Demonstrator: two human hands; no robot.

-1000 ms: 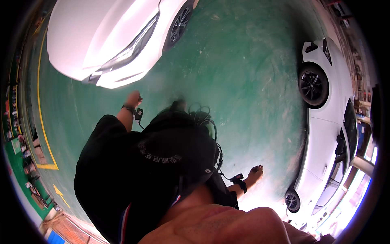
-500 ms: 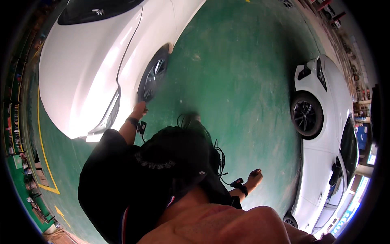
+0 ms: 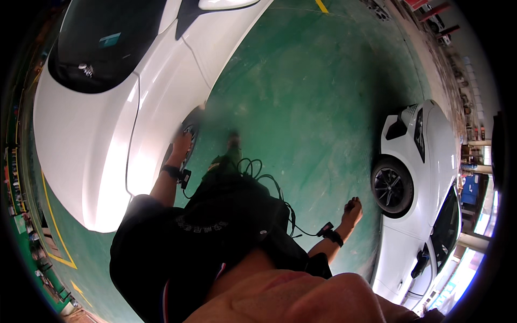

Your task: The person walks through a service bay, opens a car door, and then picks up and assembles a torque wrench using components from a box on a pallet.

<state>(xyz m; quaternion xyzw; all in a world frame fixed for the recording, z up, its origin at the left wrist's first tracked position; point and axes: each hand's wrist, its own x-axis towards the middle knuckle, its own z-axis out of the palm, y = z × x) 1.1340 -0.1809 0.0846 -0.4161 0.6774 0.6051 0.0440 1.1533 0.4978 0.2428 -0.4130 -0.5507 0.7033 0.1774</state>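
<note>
My left hand [image 3: 182,144] hangs beside the white car [image 3: 161,91] on the left, in front of its wheel [image 3: 190,129]. Its fingers are blurred, and whether it touches the car I cannot tell. Out to the right, my right hand [image 3: 353,211] is held low over the green floor [image 3: 291,118], apart from the second car. Its fingers are curled, with something dark and small at them that I cannot make out. Each wrist wears a dark strap with a small black box, and a black cable [image 3: 280,188] loops between them in front of my body.
A second white car [image 3: 414,231] stands at the right, its black-spoked wheel [image 3: 392,186] towards me. Shelves [image 3: 16,183] with goods line the far left. Yellow lines [image 3: 56,226] mark the floor. Red metal arms [image 3: 433,11] show at the upper right.
I have moved forward along the left car; its windscreen and mirror now show more. My left hand has come across its wheel. My right arm has swung outward and forward.
</note>
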